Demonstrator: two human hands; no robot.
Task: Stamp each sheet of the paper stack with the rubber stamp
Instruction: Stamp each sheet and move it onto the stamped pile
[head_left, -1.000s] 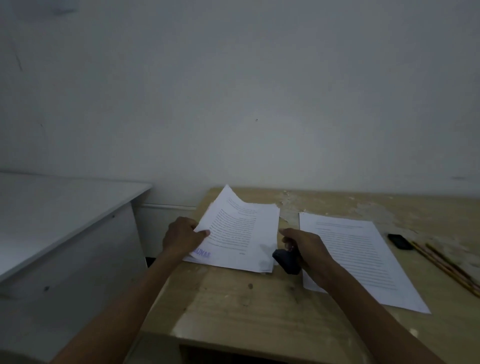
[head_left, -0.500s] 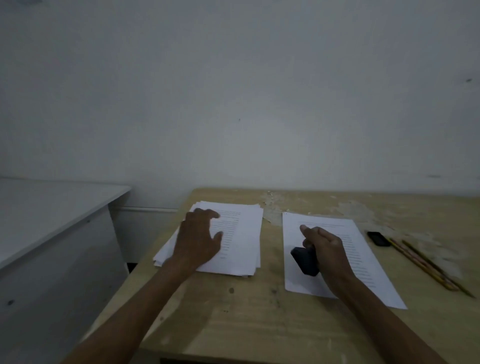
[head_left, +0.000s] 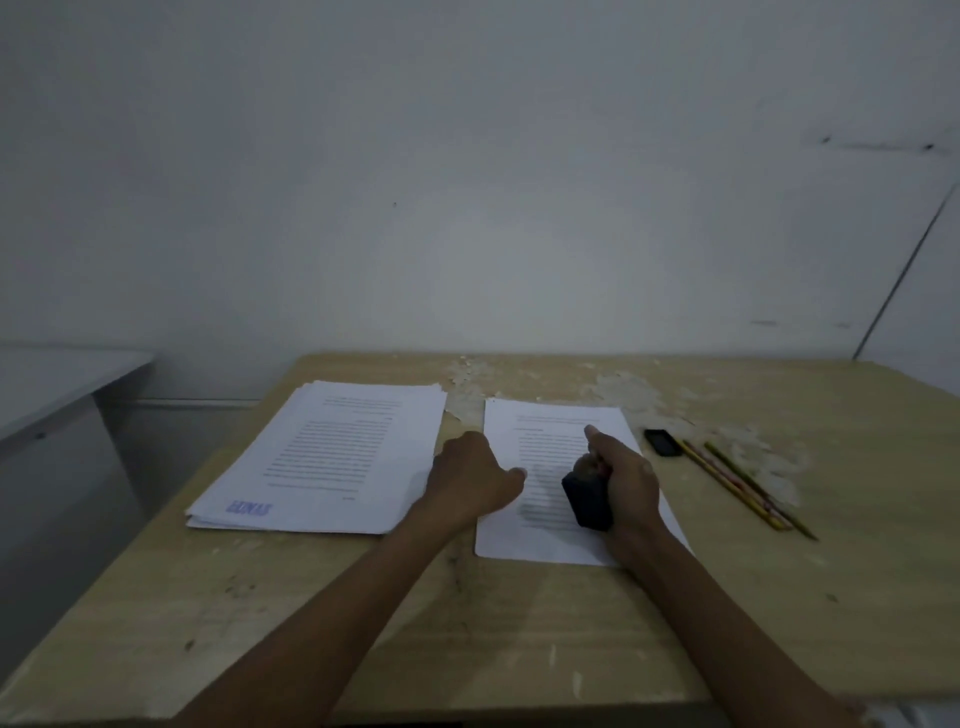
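Observation:
Two lots of printed paper lie on the wooden table. On the left is a stack of sheets whose top sheet bears a blue stamp mark at its near left corner. To the right lies a single sheet. My right hand grips the black rubber stamp over the lower middle of that sheet, index finger stretched forward. My left hand rests on the sheet's left edge, its thumb touching the paper. How its fingers lie is hidden.
A small black object and two pencils lie to the right of the single sheet. The tabletop is chipped along its far edge. A white cabinet stands to the left, with a gap between it and the table.
My left hand has left the stamped stack and moved right to the single sheet's edge. My right hand carried the stamp from between the papers onto that sheet.

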